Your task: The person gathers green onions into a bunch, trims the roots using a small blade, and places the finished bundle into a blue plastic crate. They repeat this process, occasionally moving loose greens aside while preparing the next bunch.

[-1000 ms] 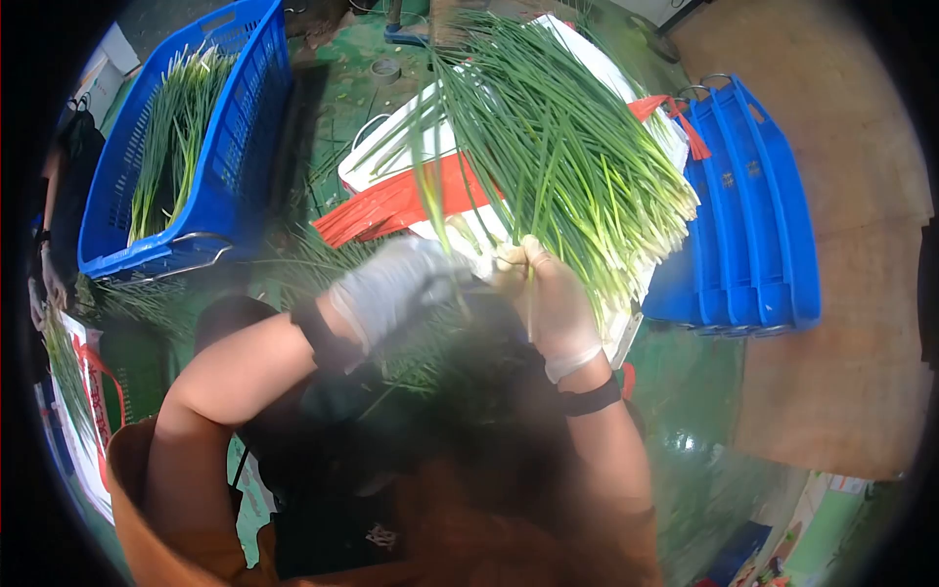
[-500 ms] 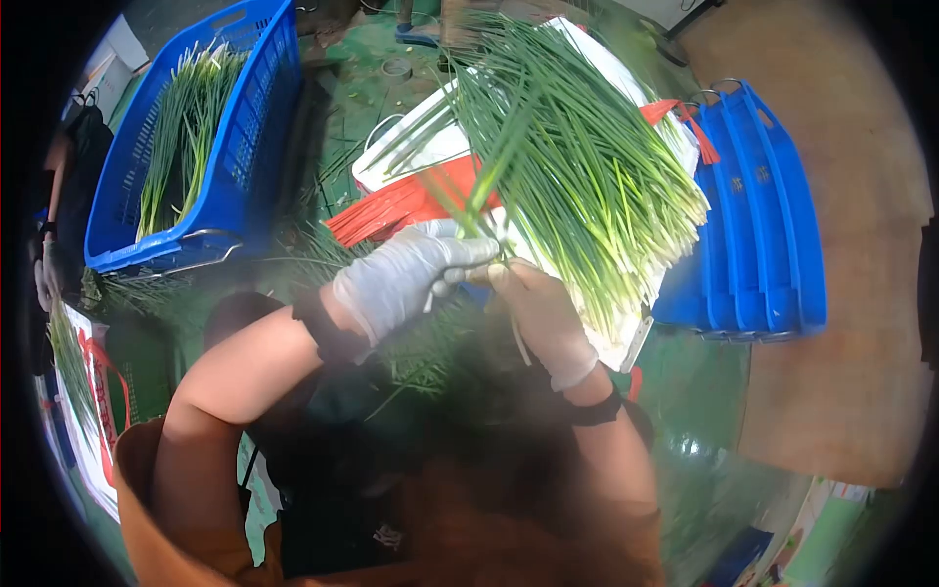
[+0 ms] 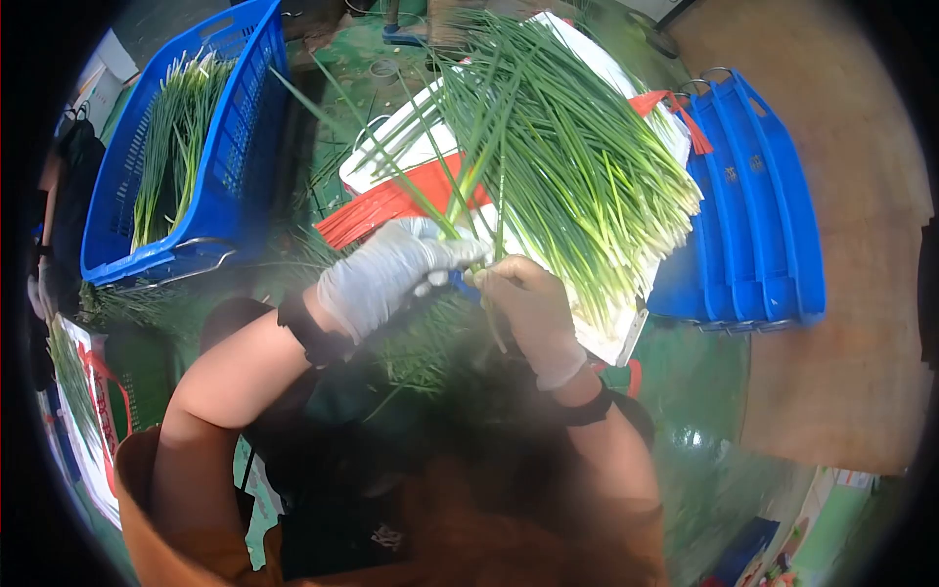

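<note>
My left hand (image 3: 386, 274), in a whitish glove, is closed around the lower ends of a few green onions (image 3: 463, 196). Their long leaves fan upward and to the left. Beside it, my right hand (image 3: 533, 313), also gloved, pinches a thin green onion strand (image 3: 502, 201). A pale end of it hangs below the fingers. Just beyond both hands, a large heap of green onions (image 3: 577, 166) covers a white board (image 3: 421, 137), white ends toward the right. A bundle of red strips (image 3: 381, 205) lies on the board's left side, near my left hand.
A blue crate (image 3: 245, 137) with more green onions (image 3: 181, 137) stands at the left. Nested blue crates (image 3: 748, 205) are at the right. Leaf scraps (image 3: 421, 357) lie below my hands. At the far left, another person's arm (image 3: 49, 210) shows beside another board (image 3: 88, 421).
My right hand has drawn slightly down, with a strand now upright between its fingers. The leaves in my left hand are spread wider. The whole view has shifted slightly.
</note>
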Motion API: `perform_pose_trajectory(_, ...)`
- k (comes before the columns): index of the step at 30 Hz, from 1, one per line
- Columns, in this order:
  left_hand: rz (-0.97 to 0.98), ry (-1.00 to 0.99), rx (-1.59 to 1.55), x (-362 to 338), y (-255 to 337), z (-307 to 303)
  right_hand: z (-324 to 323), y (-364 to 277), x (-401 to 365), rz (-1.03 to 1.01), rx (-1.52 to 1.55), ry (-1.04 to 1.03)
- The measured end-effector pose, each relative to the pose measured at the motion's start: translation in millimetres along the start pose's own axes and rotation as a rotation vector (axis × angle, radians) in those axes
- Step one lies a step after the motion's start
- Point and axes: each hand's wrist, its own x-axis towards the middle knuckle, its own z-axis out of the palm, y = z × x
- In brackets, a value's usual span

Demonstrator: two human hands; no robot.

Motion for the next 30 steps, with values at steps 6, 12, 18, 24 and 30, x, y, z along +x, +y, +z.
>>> perform_pose_trajectory(6,0.071,0.138,-0.031,-0.9,10.7,-4.6,6.0,10.9,-4.4,-0.05,0.089,0.079)
perform_pose_trajectory(12,0.588,0.395,-0.367,23.7,44.3,-124.5,-5.2,28.0,-26.7,-0.301,-0.5,-0.457)
perform_pose_trajectory(18,0.427,-0.125,-0.78,36.7,30.2,-127.8,-44.7,21.9,2.2,-0.268,-0.937,0.321)
perform_pose_trajectory(24,0.123,-0.04,-0.453,9.3,15.2,-27.7,-79.4,41.8,44.3,-0.07,-1.42,0.303)
perform_pose_trajectory(30,0.004,-0.019,-0.324,19.0,-5.2,-7.0,-55.3,5.4,8.1,-0.157,-0.527,-0.003)
